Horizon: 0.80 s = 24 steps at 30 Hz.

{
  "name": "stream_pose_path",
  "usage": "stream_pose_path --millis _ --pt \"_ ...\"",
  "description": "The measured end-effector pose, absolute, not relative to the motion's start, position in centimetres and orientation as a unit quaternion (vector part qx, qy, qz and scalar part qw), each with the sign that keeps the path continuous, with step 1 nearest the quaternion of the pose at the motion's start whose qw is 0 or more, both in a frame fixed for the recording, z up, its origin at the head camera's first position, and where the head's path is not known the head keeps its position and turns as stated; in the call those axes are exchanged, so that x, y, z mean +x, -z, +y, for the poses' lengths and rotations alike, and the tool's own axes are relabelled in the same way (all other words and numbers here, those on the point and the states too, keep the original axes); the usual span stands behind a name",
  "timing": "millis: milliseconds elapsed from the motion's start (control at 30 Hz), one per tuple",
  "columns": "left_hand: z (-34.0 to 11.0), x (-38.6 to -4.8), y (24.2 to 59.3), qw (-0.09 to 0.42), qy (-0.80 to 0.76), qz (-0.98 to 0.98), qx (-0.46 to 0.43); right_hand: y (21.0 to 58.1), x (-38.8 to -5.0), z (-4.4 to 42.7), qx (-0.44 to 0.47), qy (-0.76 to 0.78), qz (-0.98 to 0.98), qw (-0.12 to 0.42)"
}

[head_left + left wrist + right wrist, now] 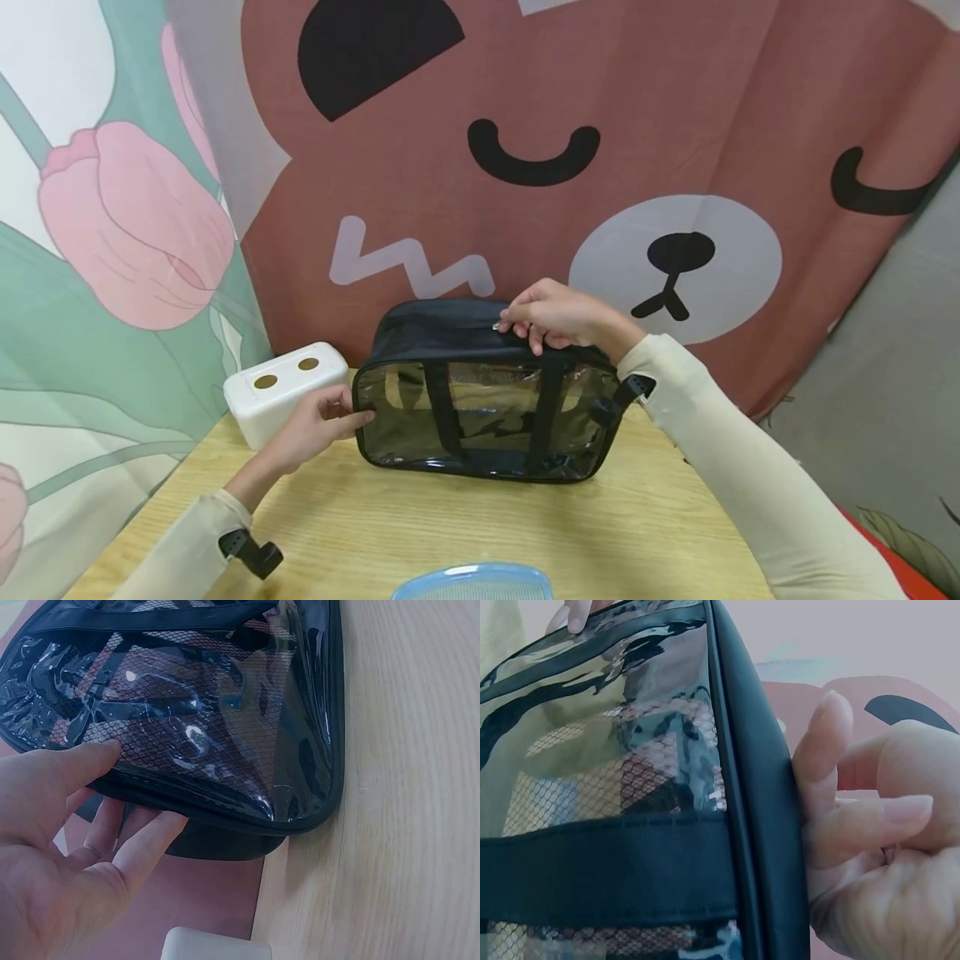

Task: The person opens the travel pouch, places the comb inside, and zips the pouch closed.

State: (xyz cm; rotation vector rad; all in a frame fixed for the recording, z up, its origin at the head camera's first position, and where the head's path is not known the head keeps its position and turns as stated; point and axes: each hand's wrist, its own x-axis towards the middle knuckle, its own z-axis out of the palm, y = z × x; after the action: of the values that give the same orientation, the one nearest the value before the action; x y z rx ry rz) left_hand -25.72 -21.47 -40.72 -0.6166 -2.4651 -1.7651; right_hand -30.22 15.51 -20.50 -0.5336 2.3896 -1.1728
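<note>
A black bag (491, 417) with a see-through front, mesh inside and two dark straps stands upright on the table. My left hand (324, 427) grips its left edge. In the left wrist view the thumb (94, 759) lies on the clear front, the other fingers behind the black rim. Over the bag's top, my right hand (558, 317) pinches a small silver zipper pull (497, 327) between thumb and index finger. In the right wrist view the right hand (885, 825) is beside the bag's black top panel (761, 787), its lower fingers curled. The fingertips partly hide the pull.
Left of the bag is a white box (285, 387) with two gold dots, close behind my left hand. A light blue see-through container (472, 579) lies at the near edge of the wooden table (360, 517). A printed bear curtain (525, 242) hangs right behind the bag.
</note>
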Motion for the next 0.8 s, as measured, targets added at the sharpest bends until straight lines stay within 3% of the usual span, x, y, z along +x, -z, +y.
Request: stream_pose_path --millis 800 --pt "-21.4 -25.6 40.6 0.014 0.568 -0.799 -0.197 20.8 -30.5 12.6 -0.216 0.432 0.849 0.213"
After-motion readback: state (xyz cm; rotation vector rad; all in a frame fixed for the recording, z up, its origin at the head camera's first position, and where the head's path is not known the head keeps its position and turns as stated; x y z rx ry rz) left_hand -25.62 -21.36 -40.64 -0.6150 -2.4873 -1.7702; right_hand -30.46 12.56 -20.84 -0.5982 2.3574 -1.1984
